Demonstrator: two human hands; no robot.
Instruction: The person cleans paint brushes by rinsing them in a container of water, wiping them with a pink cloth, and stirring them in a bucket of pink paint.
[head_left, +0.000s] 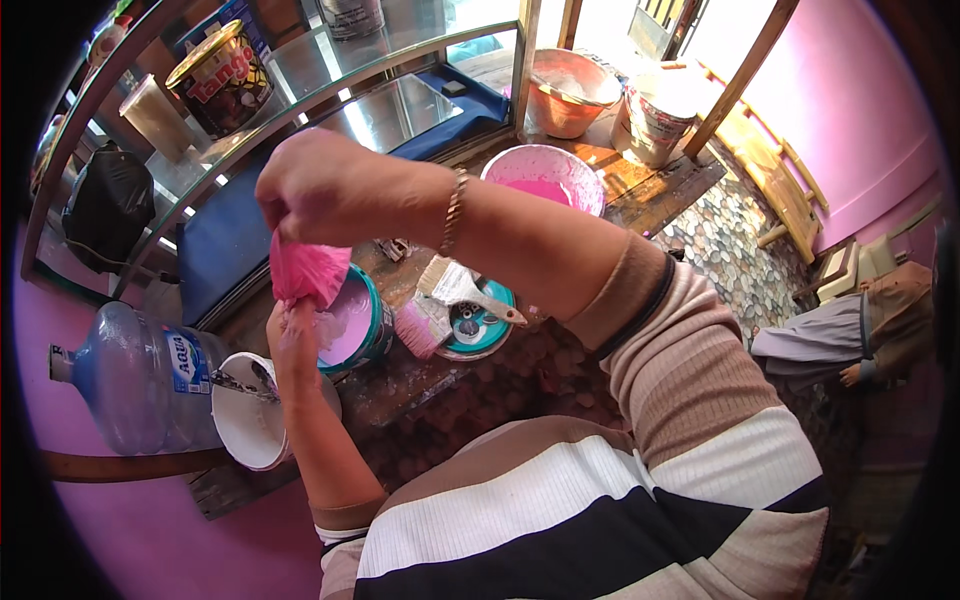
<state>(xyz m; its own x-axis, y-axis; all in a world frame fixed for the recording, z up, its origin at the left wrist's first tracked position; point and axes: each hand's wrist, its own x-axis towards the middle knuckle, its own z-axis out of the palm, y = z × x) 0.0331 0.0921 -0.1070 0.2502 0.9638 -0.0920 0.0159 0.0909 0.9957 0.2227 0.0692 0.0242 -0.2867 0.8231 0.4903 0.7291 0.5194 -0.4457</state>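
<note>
My right hand (315, 187), a bracelet at its wrist, grips the top of a pink plastic bag (309, 271) and holds it up. Lower down, my left hand (296, 330) closes round the gathered part of the same bag. Beside my left hand, a teal-rimmed tub of lilac paint (358, 319) stands on the wooden table. Two flat paintbrushes, one with white-smeared bristles (450, 283) and one with pink bristles (421, 328), lie across a round teal lid (491, 322). A white basin of bright pink paint (551, 176) is partly behind my right forearm.
At left, a large clear water bottle (135, 379) lies beside a white bucket (244, 420) with a tool in it. A glass display case (330, 67) borders the table. An orange bucket (566, 97) and a white pail (652, 120) stand far back. Another person (847, 330) is at right.
</note>
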